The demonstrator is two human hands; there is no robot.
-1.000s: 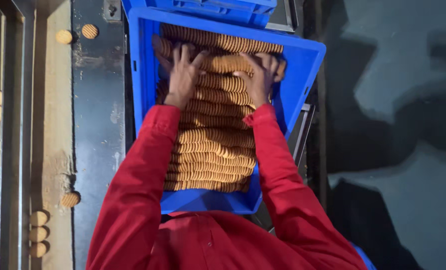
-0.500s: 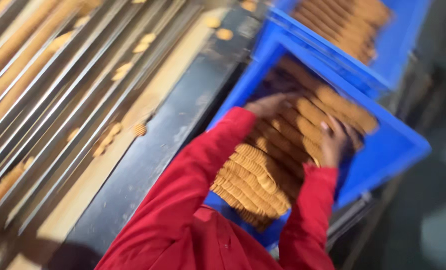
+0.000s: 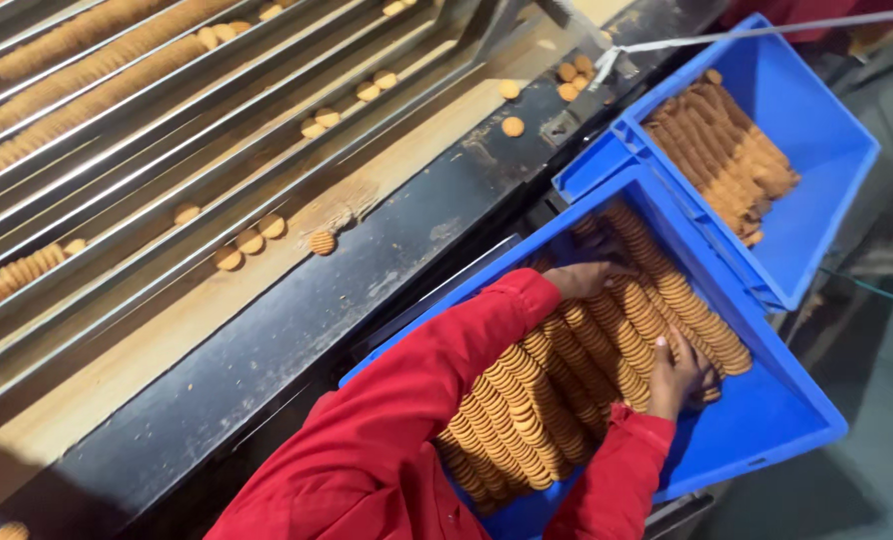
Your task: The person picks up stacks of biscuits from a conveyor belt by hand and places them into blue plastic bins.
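The biggest thing I see is the long metal conveyor [image 3: 167, 150] with its shiny lanes, and rows of round biscuits [image 3: 77, 50] stand on edge in the far lanes. Loose biscuits [image 3: 252, 240] lie flat here and there in the near lanes, so I think there is more to pick up there. A dark ledge [image 3: 297, 330] runs along its side, and a few stray biscuits [image 3: 513, 126] sit on it. Next comes the near blue crate [image 3: 767, 420] right under me. It holds long rows of stacked biscuits [image 3: 567, 370] packed side by side, and they fill most of it. A strip of bare blue floor shows on the right side, so I judge this crate is almost full but not done. The far blue crate [image 3: 817, 150] touches the near one at a corner and holds a smaller pile of biscuits [image 3: 727, 150], with lots of room left. My red sleeves [image 3: 447, 400] reach into the near crate. My left hand [image 3: 592, 275] lies flat with fingers spread on the far end of the rows. My right hand [image 3: 677, 372] is curled over the edge of the right-most row, pressing it in. Neither hand lifts a biscuit; both rest on the rows.
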